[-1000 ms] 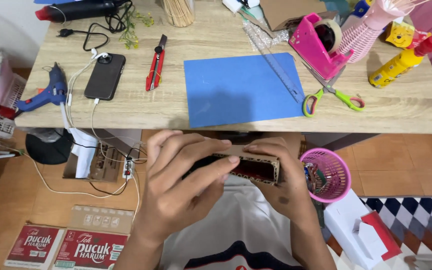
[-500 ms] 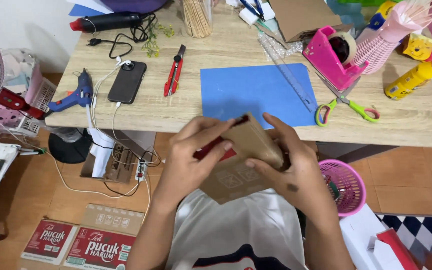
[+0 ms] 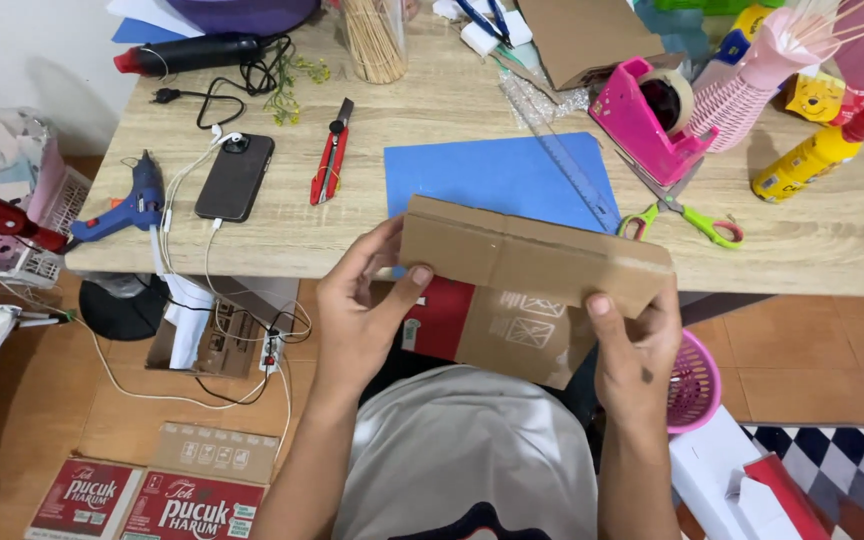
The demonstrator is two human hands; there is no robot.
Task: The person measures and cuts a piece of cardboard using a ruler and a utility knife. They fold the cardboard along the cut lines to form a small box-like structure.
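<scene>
I hold one folded cardboard piece (image 3: 532, 275) up in front of my chest, between both hands, just short of the table (image 3: 252, 235) edge. My left hand (image 3: 362, 310) pinches its left end, thumb on the face; my right hand (image 3: 637, 350) clamps the right end the same way, so the fold stays flat and level. Beyond my hands lies one blue sheet (image 3: 492, 180). Past my right hand sit one pair of green scissors (image 3: 697, 222) and one ruler (image 3: 567, 170); past my left, one red cutter (image 3: 330, 155), one phone (image 3: 235, 178), one glue gun (image 3: 132, 200).
</scene>
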